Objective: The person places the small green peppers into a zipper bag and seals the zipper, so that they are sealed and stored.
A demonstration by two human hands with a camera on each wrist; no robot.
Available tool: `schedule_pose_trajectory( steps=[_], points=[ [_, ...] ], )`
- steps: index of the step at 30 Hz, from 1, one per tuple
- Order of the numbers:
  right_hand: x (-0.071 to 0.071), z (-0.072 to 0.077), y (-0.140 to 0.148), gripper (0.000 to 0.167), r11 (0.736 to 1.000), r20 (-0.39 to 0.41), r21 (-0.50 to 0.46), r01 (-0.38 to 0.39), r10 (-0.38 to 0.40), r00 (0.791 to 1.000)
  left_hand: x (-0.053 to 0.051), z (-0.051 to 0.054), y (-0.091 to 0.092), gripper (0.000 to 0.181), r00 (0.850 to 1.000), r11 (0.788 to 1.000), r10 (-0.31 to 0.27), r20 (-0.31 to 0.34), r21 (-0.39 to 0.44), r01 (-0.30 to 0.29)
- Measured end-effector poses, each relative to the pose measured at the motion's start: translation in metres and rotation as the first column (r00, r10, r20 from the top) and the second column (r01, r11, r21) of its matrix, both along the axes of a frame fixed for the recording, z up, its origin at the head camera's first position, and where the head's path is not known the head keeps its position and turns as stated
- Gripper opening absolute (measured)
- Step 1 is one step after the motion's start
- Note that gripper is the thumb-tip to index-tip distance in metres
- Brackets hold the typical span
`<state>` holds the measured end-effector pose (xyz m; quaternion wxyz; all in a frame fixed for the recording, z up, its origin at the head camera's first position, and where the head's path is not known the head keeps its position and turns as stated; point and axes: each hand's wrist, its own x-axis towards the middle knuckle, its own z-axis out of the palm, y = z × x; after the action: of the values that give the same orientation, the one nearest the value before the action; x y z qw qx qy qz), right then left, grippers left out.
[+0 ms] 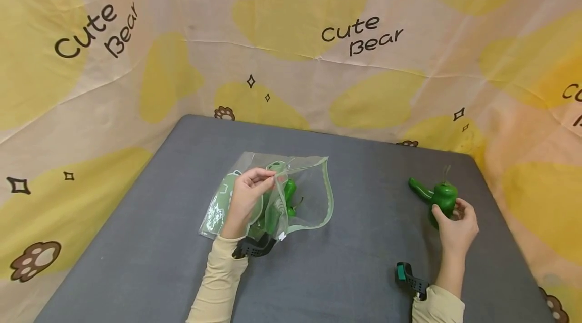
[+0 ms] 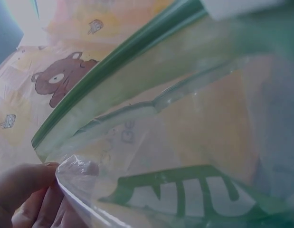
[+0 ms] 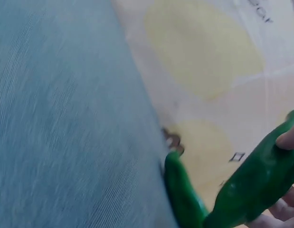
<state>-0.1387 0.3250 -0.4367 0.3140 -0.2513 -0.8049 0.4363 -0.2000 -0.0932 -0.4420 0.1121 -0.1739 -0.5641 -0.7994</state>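
A clear zip bag with a green-edged mouth (image 1: pixel 328 196) lies on the grey table, its mouth facing right, with green peppers (image 1: pixel 289 190) inside. My left hand (image 1: pixel 247 194) pinches the upper layer of the bag near its mouth; in the left wrist view, thumb and fingers (image 2: pixel 35 185) hold the clear film below the green zip strip (image 2: pixel 104 71). At the right, my right hand (image 1: pixel 456 227) grips a plump green pepper (image 1: pixel 444 199), also seen in the right wrist view (image 3: pixel 258 183). A thinner green pepper (image 1: pixel 420 189) lies just left of it.
The grey table (image 1: pixel 354 272) is bordered at the back and sides by a patterned cloth (image 1: pixel 291 90) with yellow patches and lettering. A dark strap device (image 1: pixel 256 246) is on the left wrist and another (image 1: pixel 411 280) on the right.
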Motion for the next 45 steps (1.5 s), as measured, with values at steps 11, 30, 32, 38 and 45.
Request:
schedule_pose_trajectory(
  steps=[11,30,32,38,45],
  points=[
    [-0.004,0.014,-0.02,0.04,0.99,-0.197,-0.098,-0.099,0.078,0.977,0.019,0.033,0.005,0.011,0.999,1.0,0.023,0.022,0.009,-0.024],
    [-0.001,0.031,-0.035,0.032,0.852,-0.643,-0.249,-0.46,0.21,0.737,0.026,0.052,0.009,0.009,0.989,0.998,0.058,0.137,-0.022,-0.055],
    [-0.002,0.029,-0.033,0.031,0.834,-0.67,-0.241,-0.497,0.227,0.706,0.026,0.052,0.009,0.009,0.989,0.998,0.056,0.137,-0.02,-0.054],
    [0.004,0.039,-0.041,0.027,0.888,-0.568,-0.22,-0.403,0.219,0.793,0.026,0.052,0.009,0.013,0.989,0.998,0.054,0.139,-0.018,-0.052],
    [-0.001,0.024,-0.032,0.03,0.784,-0.665,-0.252,-0.568,0.286,0.69,0.025,0.051,0.009,0.013,0.99,0.999,0.054,0.134,-0.008,-0.053]
  ],
)
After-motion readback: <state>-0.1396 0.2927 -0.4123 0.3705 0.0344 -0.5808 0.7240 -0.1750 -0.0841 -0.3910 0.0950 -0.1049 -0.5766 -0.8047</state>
